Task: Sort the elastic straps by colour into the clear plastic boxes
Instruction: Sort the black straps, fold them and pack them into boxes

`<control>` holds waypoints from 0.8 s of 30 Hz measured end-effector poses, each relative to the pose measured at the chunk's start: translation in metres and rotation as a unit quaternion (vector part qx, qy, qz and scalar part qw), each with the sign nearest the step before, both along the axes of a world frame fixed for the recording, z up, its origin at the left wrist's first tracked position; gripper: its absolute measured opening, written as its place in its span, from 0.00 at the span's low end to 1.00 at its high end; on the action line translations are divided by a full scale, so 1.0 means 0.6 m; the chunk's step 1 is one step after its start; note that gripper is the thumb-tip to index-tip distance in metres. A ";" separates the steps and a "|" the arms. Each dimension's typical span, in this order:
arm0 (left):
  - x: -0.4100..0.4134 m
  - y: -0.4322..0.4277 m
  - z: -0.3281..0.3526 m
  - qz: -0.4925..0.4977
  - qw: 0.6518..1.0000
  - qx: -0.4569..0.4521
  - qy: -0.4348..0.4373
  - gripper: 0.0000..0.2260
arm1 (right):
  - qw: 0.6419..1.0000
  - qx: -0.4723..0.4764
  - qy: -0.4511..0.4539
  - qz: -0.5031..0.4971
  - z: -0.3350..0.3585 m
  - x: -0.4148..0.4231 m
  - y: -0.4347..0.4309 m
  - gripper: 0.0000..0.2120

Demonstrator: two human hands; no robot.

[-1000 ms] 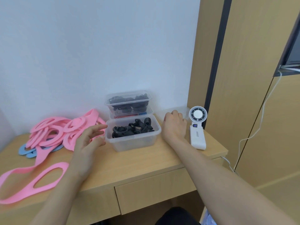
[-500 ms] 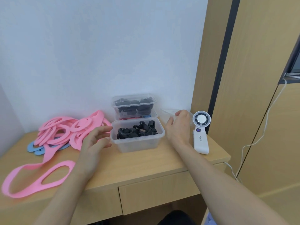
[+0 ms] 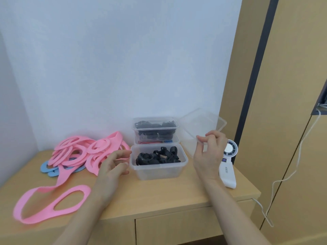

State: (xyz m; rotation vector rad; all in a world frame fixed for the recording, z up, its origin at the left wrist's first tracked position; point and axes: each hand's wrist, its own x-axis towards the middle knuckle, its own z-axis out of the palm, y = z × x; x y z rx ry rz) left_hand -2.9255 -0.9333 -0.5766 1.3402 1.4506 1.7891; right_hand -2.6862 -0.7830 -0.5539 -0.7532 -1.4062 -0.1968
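Note:
An open clear box (image 3: 159,171) on the wooden table holds black straps (image 3: 157,157). Behind it stand two stacked closed clear boxes (image 3: 155,131), the upper one with black straps. A heap of pink straps (image 3: 85,152) lies to the left over some blue straps (image 3: 47,167); one long pink strap (image 3: 51,204) lies nearer the front. My right hand (image 3: 208,154) pinches the rim of a clear lid (image 3: 200,126) and holds it tilted up, right of the boxes. My left hand (image 3: 113,165) hovers with loose fingers just left of the open box, holding nothing.
A white hand-held fan (image 3: 228,165) lies at the table's right end, just behind my right hand. A wooden cabinet (image 3: 283,103) stands to the right with a white cable (image 3: 286,177) hanging down. The table (image 3: 159,197) has a drawer under its front edge.
My right hand has lifted the clear lid off the table and tilted it up. My left hand has moved closer to the open box.

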 end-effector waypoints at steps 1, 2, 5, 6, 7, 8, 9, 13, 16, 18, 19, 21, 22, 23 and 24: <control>0.000 -0.001 0.000 0.000 1.000 -0.001 -0.001 0.21 | 1.000 0.015 -0.003 0.004 0.001 -0.001 -0.001 0.08; 0.000 0.000 0.000 0.001 1.000 0.001 -0.001 0.22 | 1.000 0.028 -0.001 0.011 0.005 -0.002 -0.002 0.08; 0.002 0.000 0.001 0.001 1.000 0.003 0.002 0.22 | 0.996 0.049 0.045 0.056 0.033 -0.003 -0.026 0.07; 0.002 -0.001 0.002 0.005 1.000 0.001 0.005 0.21 | 0.993 0.059 0.072 0.071 0.047 -0.004 -0.039 0.07; 0.001 0.000 0.002 0.009 1.000 0.000 0.007 0.20 | 0.988 0.066 0.103 0.089 0.063 -0.005 -0.055 0.07; 0.001 -0.001 0.002 0.012 1.000 -0.002 0.011 0.20 | 0.981 0.061 0.143 0.115 0.081 -0.008 -0.072 0.08; 0.001 -0.001 0.002 0.011 1.000 -0.004 0.015 0.21 | 0.969 0.028 0.192 0.151 0.096 -0.011 -0.089 0.10; 0.006 -0.014 0.006 0.033 0.998 0.009 0.061 0.25 | 0.878 -0.195 0.315 0.302 0.115 -0.022 -0.137 0.10; 0.025 -0.028 0.013 0.055 0.977 0.058 0.197 0.27 | 0.848 -0.313 0.281 0.323 0.095 -0.029 -0.144 0.11; 0.031 -0.028 0.016 0.063 0.961 0.082 0.258 0.25 | 0.825 -0.359 0.271 0.343 0.086 -0.035 -0.145 0.14; 0.031 -0.025 0.015 0.067 0.959 0.085 0.261 0.23 | 0.812 -0.384 0.271 0.346 0.083 -0.036 -0.144 0.15; 0.028 -0.021 0.012 0.074 0.963 0.087 0.244 0.23 | 0.798 -0.430 0.264 0.328 0.082 -0.037 -0.141 0.17; 0.026 -0.021 0.009 0.074 0.966 0.089 0.232 0.24 | 0.792 -0.450 0.261 0.319 0.082 -0.036 -0.140 0.16; 0.025 -0.021 0.008 0.071 0.969 0.087 0.221 0.25 | 0.787 -0.464 0.259 0.314 0.082 -0.036 -0.137 0.16; 0.026 -0.022 0.008 0.067 0.972 0.076 0.211 0.27 | 0.783 -0.474 0.258 0.311 0.083 -0.036 -0.135 0.16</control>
